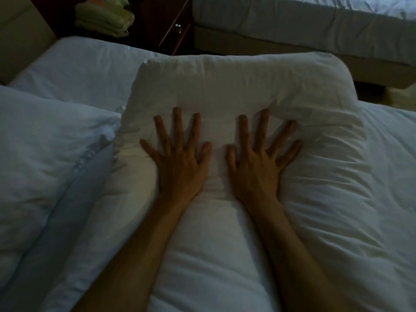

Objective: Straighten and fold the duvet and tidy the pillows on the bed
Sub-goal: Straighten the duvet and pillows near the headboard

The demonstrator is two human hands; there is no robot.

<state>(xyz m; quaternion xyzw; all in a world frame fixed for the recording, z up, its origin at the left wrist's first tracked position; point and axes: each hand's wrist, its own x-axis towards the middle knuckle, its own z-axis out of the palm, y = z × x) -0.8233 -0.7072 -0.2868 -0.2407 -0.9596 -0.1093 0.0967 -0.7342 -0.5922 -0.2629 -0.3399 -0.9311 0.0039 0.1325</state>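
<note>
A white pillow lies across the middle of the bed, dented where both my palms press down on it. My left hand is flat on the pillow with fingers spread, holding nothing. My right hand lies beside it, also flat and spread, its fingers under a raised fold of the pillow. A second white pillow sits at the left, and another lies behind it. The white duvet spreads wrinkled over the bed on the right and below my arms.
A dark wooden nightstand stands beyond the bed, with a pale green phone on top. A second bed with white bedding runs along the top right. A beige headboard is at the far left. The room is dim.
</note>
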